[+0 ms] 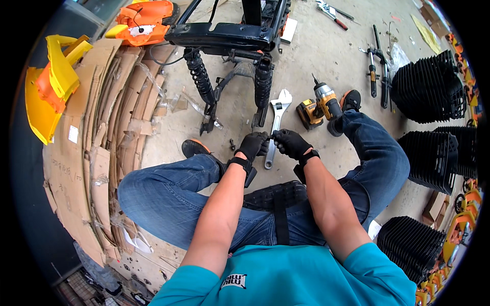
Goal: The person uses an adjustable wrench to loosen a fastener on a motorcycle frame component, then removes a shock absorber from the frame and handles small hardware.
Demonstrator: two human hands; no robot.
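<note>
My left hand (253,147) and my right hand (292,145), both in black gloves, meet in front of me with fingers closed. Between the fingertips is a small dark piece, too covered to name. Under the hands lies a silver adjustable wrench (277,120) on the floor, jaw pointing away from me. Just left of my left hand a small black bolt (232,145) is on the concrete. Beyond the hands stands a black metal frame (224,38) with two coil-spring shock absorbers, the left one (199,76) and the right one (263,81), hanging from it.
A yellow cordless drill (326,102) stands near my right shoe. Flattened cardboard (76,168) piles up at left, with yellow plastic panels (51,92) on top. Black ribbed baskets (429,86) are stacked at right. Bar-shaped tools (378,71) and red-handled pliers (334,15) lie farther off.
</note>
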